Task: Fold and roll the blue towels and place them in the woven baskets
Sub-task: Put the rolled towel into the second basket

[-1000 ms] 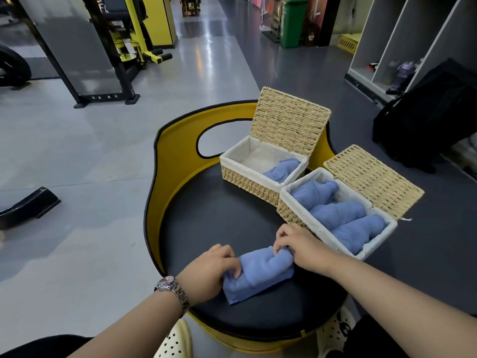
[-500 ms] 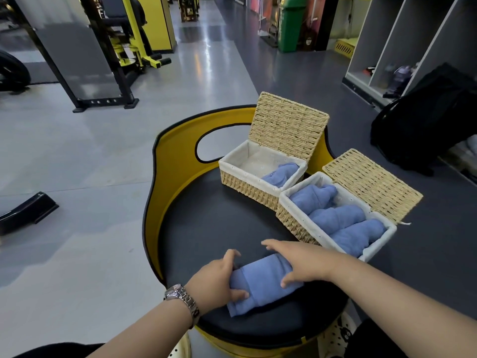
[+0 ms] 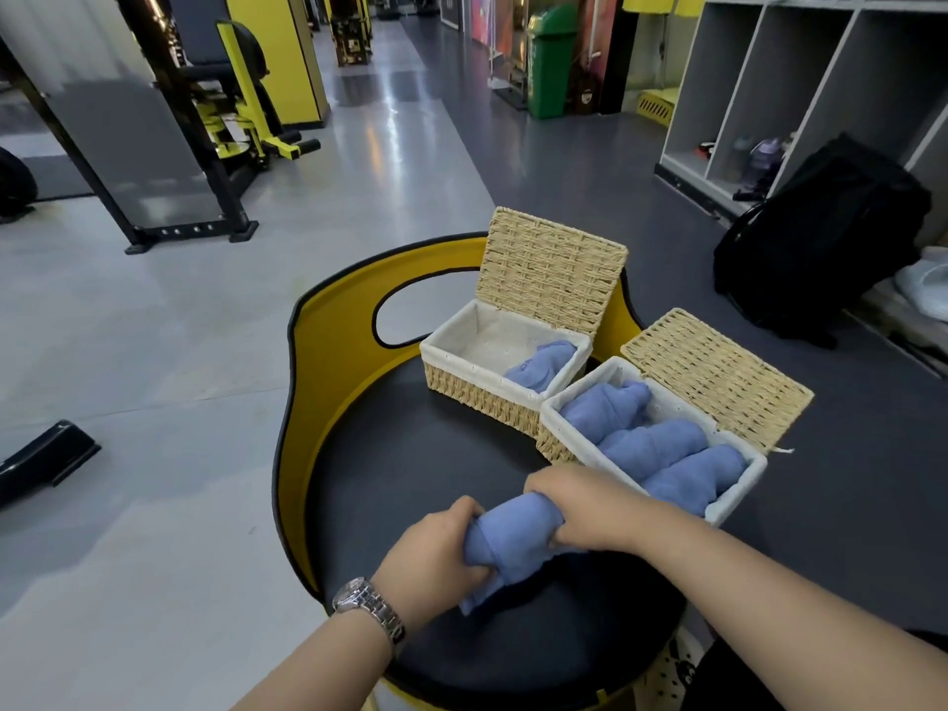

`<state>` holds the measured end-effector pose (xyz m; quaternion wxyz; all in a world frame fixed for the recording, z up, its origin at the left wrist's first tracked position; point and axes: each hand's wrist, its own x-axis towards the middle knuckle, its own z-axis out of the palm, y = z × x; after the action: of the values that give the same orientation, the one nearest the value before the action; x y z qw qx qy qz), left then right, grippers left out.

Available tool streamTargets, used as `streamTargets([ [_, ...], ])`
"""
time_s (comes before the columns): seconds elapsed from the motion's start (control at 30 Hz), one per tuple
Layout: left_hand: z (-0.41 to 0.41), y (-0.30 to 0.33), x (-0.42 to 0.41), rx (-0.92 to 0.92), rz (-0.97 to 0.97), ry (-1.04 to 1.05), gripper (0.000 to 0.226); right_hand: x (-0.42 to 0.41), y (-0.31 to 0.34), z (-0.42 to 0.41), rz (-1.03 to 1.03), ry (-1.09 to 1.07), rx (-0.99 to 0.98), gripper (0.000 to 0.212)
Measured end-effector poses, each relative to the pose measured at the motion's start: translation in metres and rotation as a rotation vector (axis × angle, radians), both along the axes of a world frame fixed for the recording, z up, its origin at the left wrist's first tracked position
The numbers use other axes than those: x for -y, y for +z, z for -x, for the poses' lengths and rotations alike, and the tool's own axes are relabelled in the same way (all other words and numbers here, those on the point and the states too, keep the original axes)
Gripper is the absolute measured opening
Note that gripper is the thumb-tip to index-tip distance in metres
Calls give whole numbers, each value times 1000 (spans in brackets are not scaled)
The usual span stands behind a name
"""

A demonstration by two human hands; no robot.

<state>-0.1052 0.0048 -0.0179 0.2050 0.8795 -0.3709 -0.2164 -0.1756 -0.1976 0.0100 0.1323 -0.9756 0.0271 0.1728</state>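
Note:
A rolled blue towel point(image 3: 513, 543) lies on the black round seat point(image 3: 410, 479), near its front. My left hand point(image 3: 436, 551), with a watch on the wrist, grips the roll's left end. My right hand point(image 3: 590, 505) grips its right end, fingers curled over the top. Two open woven baskets with white liners stand behind. The far basket point(image 3: 461, 382) holds one rolled blue towel point(image 3: 541, 364) at its right side. The near basket point(image 3: 733, 510) holds three rolled blue towels point(image 3: 651, 443) side by side.
The seat has a raised yellow back point(image 3: 328, 351) with a cut-out handle. Both basket lids point(image 3: 549, 269) stand hinged open behind the baskets. A black backpack point(image 3: 821, 233) leans against grey cubby shelves at right. Gym machines stand on the floor at far left.
Both hands went from flat on the towel to curled round its ends. The roll has become tighter and sits slightly lifted at the middle.

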Motion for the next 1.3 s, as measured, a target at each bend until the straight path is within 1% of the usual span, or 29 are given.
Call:
streamTargets([
  [0.07, -6, 16, 4, 66, 89, 27, 40, 10, 19, -10, -74, -28, 85, 26],
  [0.17, -22, 46, 18, 125, 205, 72, 41, 33, 48, -34, -113, -52, 173, 31],
  [0.27, -46, 67, 40, 178, 227, 97, 37, 55, 72, -70, -102, -23, 215, 33],
  [0.37, -77, 80, 72, 224, 218, 143, 34, 81, 78, -117, -74, -28, 251, 28],
  [0.5, -129, 91, 114, 289, 148, 174, 39, 110, 80, -180, -36, -28, 253, 22],
  [0.57, -153, 93, 136, 309, 107, 191, 37, 125, 81, -203, -20, -50, 239, 24],
  [0.67, -182, 86, 165, 277, -4, 204, 35, 142, 66, -232, -5, -57, 187, 23],
  [0.73, -199, 71, 177, 253, -69, 206, 36, 148, 53, -248, 56, -27, 178, 18],
  [0.8, -213, 55, 182, 265, -105, 195, 36, 148, 42, -261, 146, 52, 185, 14],
  [0.83, -218, 48, 185, 290, -119, 184, 35, 146, 38, -265, 187, 95, 188, 14],
  [0.9, -222, 36, 190, 323, -211, 126, 35, 143, 28, -270, 252, 170, 181, 14],
  [0.97, -223, 33, 192, 315, -280, 112, 35, 140, 19, -273, 300, 219, 159, 15],
  [1.07, -227, 25, 193, 342, -350, 48, 26, 133, 4, -272, 278, 201, 167, 10],
  [1.13, -224, 23, 196, 329, -418, -31, 27, 128, -8, -270, 317, 200, 142, 14],
  [1.2, -219, 21, 203, 235, -443, -116, 29, 122, -13, -267, 399, 223, 120, 22],
  [1.23, -217, 24, 206, 214, -449, -164, 31, 120, -14, -266, 488, 264, 150, 21],
  [1.3, -220, 27, 211, 239, -479, -131, 32, 117, -13, -263, 620, 375, 185, 19],
])
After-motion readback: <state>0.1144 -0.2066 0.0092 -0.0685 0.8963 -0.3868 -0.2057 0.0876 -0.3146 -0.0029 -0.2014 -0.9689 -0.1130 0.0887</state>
